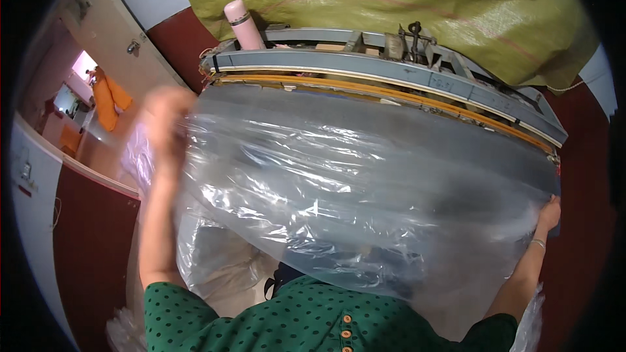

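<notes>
Yellow-green tarp [391, 0] hung behind the grey metal frame [391, 74]; maroon wall [590, 221] off its right end, pale door [107, 13] off its left. Clear plastic sheet [313, 202] on the frame's near side, glossy and creased, partly over the dark grey worktop [313, 102], near edge drooping toward the wearer. Step in hand, by the look: drawing the sheet out wide; next move probably calls for even tension, far edge lined up with the frame. Most room on the frame's near side, tighter past both ends. Near the frame's left end: left hand [168, 114], raised, blurred, cannot tell finger state. Just nearer than its right end: right hand [551, 212], fingers pinching the sheet's side edge. Poking up at the frame's left end: pink flask [241, 24], possible knock risk.
</notes>
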`<state>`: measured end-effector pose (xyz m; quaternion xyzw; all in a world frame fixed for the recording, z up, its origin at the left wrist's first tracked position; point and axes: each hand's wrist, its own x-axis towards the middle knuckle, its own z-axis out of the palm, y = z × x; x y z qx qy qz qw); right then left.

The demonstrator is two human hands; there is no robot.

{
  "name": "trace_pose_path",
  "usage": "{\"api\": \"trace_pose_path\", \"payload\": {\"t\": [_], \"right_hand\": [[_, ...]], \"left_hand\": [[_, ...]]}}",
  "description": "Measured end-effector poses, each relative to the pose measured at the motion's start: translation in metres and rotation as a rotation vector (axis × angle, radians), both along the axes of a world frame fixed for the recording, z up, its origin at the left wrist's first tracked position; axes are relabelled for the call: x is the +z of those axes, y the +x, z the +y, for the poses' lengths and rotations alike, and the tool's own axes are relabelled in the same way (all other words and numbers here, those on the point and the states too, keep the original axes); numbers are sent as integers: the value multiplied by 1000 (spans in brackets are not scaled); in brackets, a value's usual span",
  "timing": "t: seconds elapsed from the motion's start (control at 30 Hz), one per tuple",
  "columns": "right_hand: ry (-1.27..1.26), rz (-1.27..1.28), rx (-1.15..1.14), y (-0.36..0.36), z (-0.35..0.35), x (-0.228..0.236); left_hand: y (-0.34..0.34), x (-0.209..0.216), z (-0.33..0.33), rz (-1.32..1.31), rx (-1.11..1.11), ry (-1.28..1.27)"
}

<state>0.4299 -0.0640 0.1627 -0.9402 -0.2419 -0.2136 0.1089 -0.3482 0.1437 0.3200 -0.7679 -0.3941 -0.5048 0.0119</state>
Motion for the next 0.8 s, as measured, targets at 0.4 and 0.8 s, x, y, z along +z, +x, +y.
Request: {"api": "trace_pose_path", "payload": {"t": [0.4,0.8], "right_hand": [[0,41,-31,5,10,-6],[724,376,355,108,-46,-49]], "left_hand": [[35,-141,38,689,-81,-393],[72,-146,76,492,137,-137]]}}
